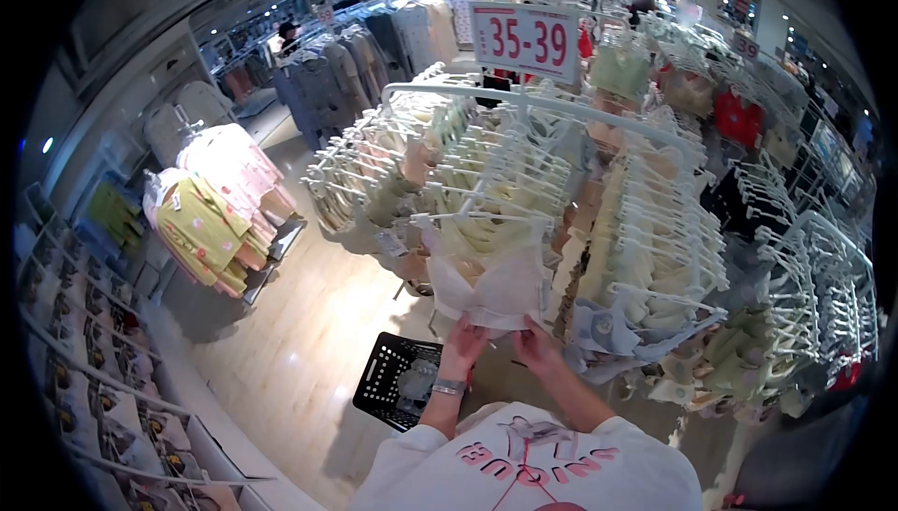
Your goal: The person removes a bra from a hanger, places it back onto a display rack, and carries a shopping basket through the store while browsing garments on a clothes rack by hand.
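Note:
A pale pinkish-white bra (491,284) hangs from a white hanger at the front end of the middle row on the rack. My left hand (462,343) pinches the left part of its lower band. At the band's right part, my right hand (538,343) grips it in the same way, so the band is held between the two hands. Behind the bra, a dense row of cream bras (491,197) hangs on white hangers. A grey-blue bra (603,324) hangs at the front of the row to the right.
A black perforated basket (379,382) with clear-wrapped items stands on the floor at left. A price sign (524,40) reading 35-39 tops the rack. Green and pink clothes (201,226) hang farther left. Shelves of packaged goods (103,361) line the left edge.

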A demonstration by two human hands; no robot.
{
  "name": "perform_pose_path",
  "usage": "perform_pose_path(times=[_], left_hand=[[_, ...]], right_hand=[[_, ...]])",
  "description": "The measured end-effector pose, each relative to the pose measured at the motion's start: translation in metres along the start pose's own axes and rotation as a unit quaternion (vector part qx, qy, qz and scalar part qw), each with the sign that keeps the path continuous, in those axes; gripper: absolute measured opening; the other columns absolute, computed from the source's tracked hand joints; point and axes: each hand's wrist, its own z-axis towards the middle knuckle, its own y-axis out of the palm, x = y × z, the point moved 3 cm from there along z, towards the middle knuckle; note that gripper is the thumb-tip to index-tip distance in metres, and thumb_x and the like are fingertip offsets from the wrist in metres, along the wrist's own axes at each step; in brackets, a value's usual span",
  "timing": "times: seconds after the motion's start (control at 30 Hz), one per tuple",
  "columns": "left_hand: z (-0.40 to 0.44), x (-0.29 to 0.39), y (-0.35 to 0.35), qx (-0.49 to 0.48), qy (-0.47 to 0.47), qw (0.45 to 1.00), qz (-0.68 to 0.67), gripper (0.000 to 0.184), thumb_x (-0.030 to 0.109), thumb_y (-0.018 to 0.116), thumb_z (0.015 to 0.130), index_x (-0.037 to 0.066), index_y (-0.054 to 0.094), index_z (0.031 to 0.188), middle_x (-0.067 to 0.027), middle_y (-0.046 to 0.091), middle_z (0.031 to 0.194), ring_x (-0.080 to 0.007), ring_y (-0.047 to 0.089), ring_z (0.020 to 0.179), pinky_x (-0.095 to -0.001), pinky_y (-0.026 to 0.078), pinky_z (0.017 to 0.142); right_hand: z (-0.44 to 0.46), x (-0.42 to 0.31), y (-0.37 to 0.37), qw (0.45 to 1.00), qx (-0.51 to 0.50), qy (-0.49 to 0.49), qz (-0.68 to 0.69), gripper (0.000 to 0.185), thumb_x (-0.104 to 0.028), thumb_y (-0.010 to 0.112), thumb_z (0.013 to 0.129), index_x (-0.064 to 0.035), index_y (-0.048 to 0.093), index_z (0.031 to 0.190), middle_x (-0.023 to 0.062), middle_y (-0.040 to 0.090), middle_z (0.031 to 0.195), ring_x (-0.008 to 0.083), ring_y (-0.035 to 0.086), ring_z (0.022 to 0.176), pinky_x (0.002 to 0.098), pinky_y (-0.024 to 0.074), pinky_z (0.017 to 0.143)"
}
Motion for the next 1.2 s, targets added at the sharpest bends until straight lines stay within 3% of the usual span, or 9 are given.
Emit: perform_pose_path(times=[0.3,0.5,0.7,0.9,1.2], left_hand=[[-0.005,-0.004,0.0,0.018,0.051,0.994,0.097,0.026,0.015,0.062,0.089,0.007,0.053,0.112,-0.0058,0.06,0.11,-0.0205,0.057,0.103,-0.0349,0.048,0.091],[-0.023,-0.003,0.021,0.02,0.099,0.982,0.159,0.019,0.011,0.06,0.09,0.001,0.055,0.105,-0.0093,0.061,0.106,-0.0214,0.061,0.099,-0.0365,0.049,0.092],[-0.025,-0.005,0.022,0.02,0.106,0.981,0.162,0.017,0.009,0.057,0.091,-0.004,0.054,0.103,-0.0118,0.061,0.105,-0.0225,0.061,0.099,-0.0385,0.05,0.093],[-0.021,-0.007,0.024,0.015,0.104,0.981,0.164,0.017,0.009,0.058,0.091,-0.002,0.054,0.102,-0.0111,0.061,0.104,-0.0228,0.061,0.098,-0.0386,0.049,0.093],[-0.014,-0.01,0.02,0.018,0.095,0.982,0.16,0.013,0.01,0.059,0.09,0.001,0.055,0.098,-0.0102,0.062,0.101,-0.0216,0.062,0.095,-0.0372,0.051,0.09]], right_hand=[[0.012,-0.002,-0.014,0.996,0.014,-0.037,-0.075,0.01,-0.004,0.064,0.085,0.0002,0.057,0.091,0.0101,0.061,0.086,0.0188,0.061,0.08,0.0292,0.0563,0.073],[0.027,-0.005,-0.022,0.983,0.094,-0.082,-0.135,0.01,-0.004,0.063,0.085,0.0029,0.057,0.09,0.0094,0.06,0.082,0.0196,0.06,0.075,0.0296,0.0557,0.068],[0.036,-0.004,-0.02,0.99,0.119,-0.047,-0.062,0.011,-0.006,0.062,0.086,0.0023,0.058,0.093,0.01,0.06,0.082,0.0193,0.061,0.078,0.0283,0.0548,0.067],[0.031,-0.004,-0.007,0.994,0.07,-0.071,-0.044,0.011,-0.002,0.061,0.085,0.0022,0.058,0.094,0.0112,0.062,0.088,0.0192,0.061,0.081,0.0288,0.0537,0.069],[0.033,0.001,-0.008,0.989,0.138,-0.04,-0.02,0.012,-0.004,0.061,0.085,0.0011,0.059,0.096,0.0079,0.058,0.085,0.019,0.058,0.077,0.027,0.0517,0.068]])
